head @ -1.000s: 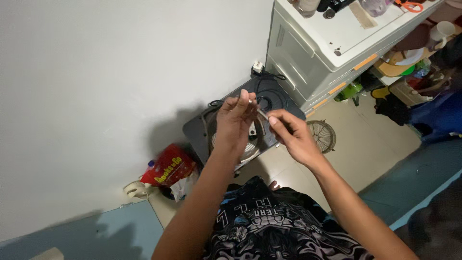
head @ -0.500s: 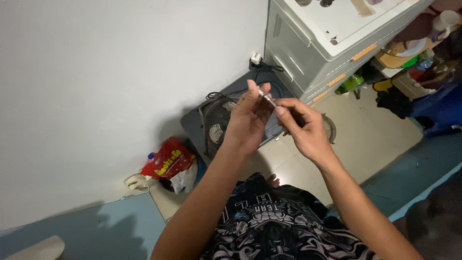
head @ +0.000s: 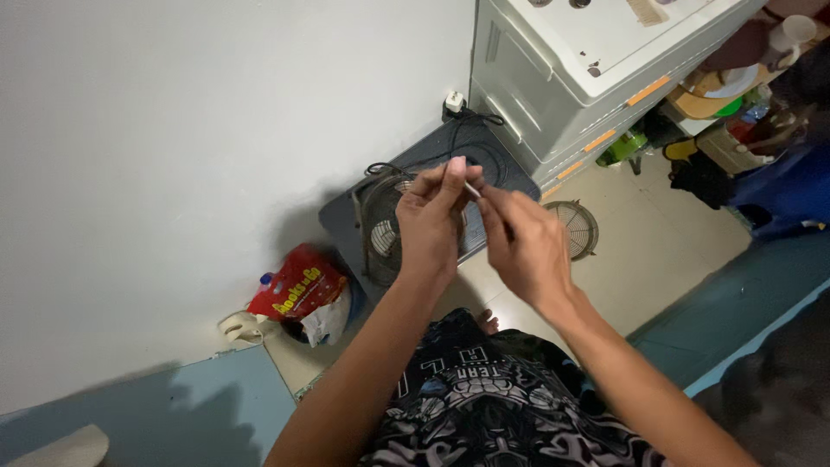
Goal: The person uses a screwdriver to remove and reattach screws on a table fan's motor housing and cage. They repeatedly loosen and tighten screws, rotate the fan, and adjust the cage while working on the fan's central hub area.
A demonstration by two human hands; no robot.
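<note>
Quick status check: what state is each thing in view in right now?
left hand: raised, fingertips pinching a small thin piece
right hand: raised, fingertips on the same piece
small thin piece: held between both hands
fan: on floor, front grille off
grille: lying flat on floor

The setting is a domestic interior, a lived-in room of a home rather than a workplace. A plain white wall (head: 173,156) meets a beige tiled floor (head: 631,285). A pale grey plastic drawer cabinet (head: 553,95) stands against the wall, with a cluttered shelf (head: 726,95) of household containers beside it. On the floor lie a dismantled electric fan (head: 389,229), its detached round grille (head: 573,229), a dark mat (head: 484,156) and a plug with black cable (head: 456,104). A red plastic bag (head: 294,290) sits at the foot of the wall.
</note>
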